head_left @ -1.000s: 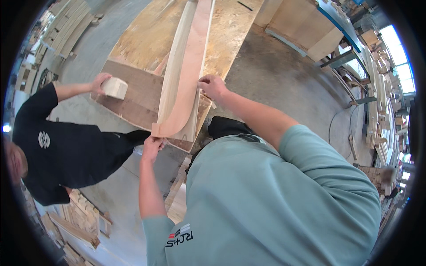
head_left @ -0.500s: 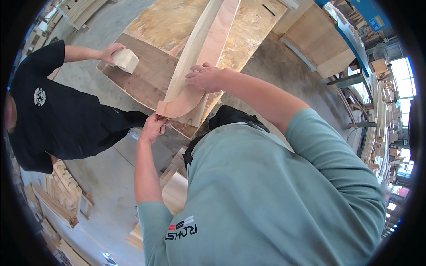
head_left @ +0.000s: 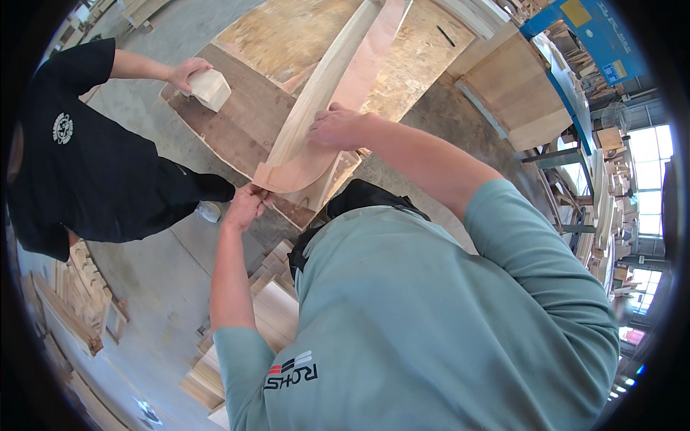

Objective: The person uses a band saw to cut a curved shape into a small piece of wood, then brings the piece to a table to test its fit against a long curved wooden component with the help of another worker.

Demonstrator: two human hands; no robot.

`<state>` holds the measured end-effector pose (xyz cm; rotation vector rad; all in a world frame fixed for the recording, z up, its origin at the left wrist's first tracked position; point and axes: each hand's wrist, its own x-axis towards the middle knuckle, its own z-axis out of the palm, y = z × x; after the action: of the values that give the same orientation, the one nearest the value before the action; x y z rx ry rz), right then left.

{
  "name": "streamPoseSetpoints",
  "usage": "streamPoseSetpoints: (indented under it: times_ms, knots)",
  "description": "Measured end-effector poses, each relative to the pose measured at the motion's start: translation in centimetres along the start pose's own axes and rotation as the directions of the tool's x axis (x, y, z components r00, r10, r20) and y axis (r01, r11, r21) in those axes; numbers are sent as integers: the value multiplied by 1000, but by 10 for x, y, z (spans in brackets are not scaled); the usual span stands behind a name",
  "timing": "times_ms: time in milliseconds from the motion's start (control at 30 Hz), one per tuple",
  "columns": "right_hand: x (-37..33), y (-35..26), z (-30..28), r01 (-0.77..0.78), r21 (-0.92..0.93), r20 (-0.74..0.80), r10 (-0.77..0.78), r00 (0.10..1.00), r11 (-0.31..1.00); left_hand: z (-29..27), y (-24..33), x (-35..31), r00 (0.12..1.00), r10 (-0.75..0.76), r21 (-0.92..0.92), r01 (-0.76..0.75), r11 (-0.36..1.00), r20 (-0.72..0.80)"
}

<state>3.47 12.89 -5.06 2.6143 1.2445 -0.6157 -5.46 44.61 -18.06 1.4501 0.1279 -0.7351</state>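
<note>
A long, thin, pinkish plywood template (head_left: 287, 172) with a curved, hooked near end lies on a pale wooden plank (head_left: 310, 104). At its near left tip, my left hand (head_left: 246, 206) is closed in a pinch on the edge, with part of the fingertips hidden underneath. My right hand (head_left: 336, 129) rests farther up, its fingers curled over the template and against the plank. Both pieces lie lengthwise on a worn wooden workbench (head_left: 248, 129).
Across the bench on the left, a co-worker in black (head_left: 108, 158) has a hand on a pale wood block (head_left: 210, 90). A dark pencil-like stick (head_left: 445, 36) lies at the far right. Stacked timber (head_left: 277, 309) is beside me; a wooden panel (head_left: 510, 86) stands to the right.
My right hand's fingers have drawn in and curl more over the template. My left hand keeps its pinch at the tip. The whole view has shifted slightly.
</note>
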Motion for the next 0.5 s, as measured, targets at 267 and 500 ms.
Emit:
streamPoseSetpoints:
  times_ms: [267, 500]
  knots:
    - [2, 2, -7, 7, -7, 1, -7, 1000, 1000, 3, 4, -2, 999, -14, 32, 15, 999, -38]
    - [5, 4, 5, 43, -46, -85, -47, 995, 998, 5, 2, -4, 998, 13, 82, -8, 997, -66]
